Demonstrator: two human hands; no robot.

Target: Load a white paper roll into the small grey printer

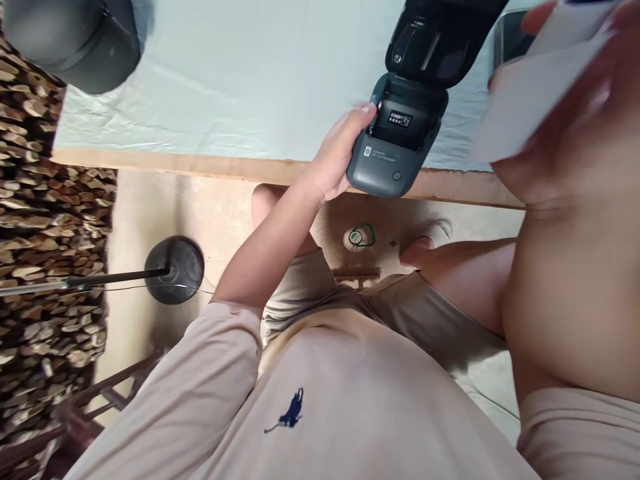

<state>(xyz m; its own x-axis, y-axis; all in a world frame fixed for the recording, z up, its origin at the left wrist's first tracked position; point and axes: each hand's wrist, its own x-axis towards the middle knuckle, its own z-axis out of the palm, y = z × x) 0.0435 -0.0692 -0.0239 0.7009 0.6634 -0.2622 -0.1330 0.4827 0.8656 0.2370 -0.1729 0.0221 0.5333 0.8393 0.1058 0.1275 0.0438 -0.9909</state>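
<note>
Closest to the camera, the right hand (565, 127) is raised and blurred at the right edge, its fingers pinched on a sheet of white paper (535, 87) that crosses the upper right corner. Below, the beige shirt (350, 407) with a small blue emblem fills the bottom, and bent knees in beige shorts show above it. The left arm reaches up from the sleeve; the left hand (337, 157) is clamped on the left side of a grey label printer (397, 140), thumb tip at the rim of its opened compartment. The printer's black lid (440, 37) stands swung open above the body. The printer is held at the near wooden edge of the table (225, 87), which carries a pale cloth. On the floor beyond lie a round black stand base (175, 270) and stacked firewood (45, 220) at the left.
</note>
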